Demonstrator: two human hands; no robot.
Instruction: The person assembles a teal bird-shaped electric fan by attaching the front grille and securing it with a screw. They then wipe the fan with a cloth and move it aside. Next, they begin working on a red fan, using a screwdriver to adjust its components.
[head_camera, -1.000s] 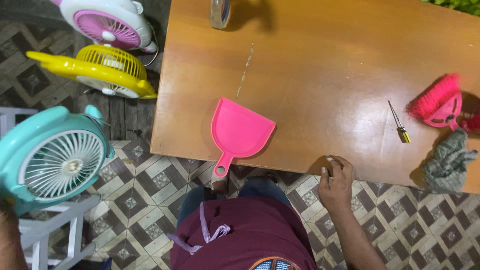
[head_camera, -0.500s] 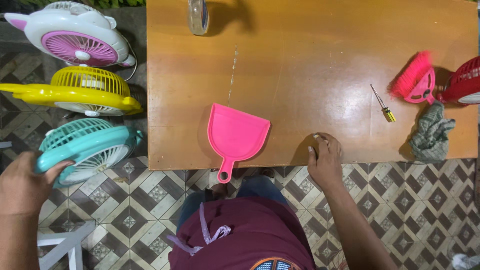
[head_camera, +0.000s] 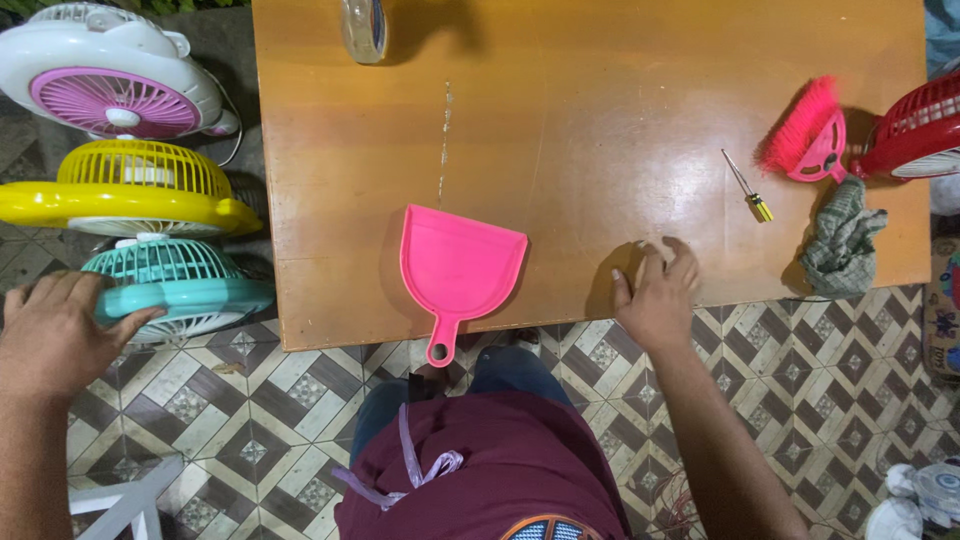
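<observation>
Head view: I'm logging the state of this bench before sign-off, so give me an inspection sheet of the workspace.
Surface: wooden table, glossy, with a pale scratch line.
Job's things: teal fan on the tiled floor beside the table, under the left hand.
Clutter: pink dustpan with its handle over the table edge; tape roll; screwdriver; pink brush; grey rag; red fan grille.
Hands: left hand touches the teal fan; right hand rests on the table's near edge, holding nothing.
Cables: thin cord by the white and pink fan.
Surroundings: yellow fan; patterned floor tiles.
</observation>
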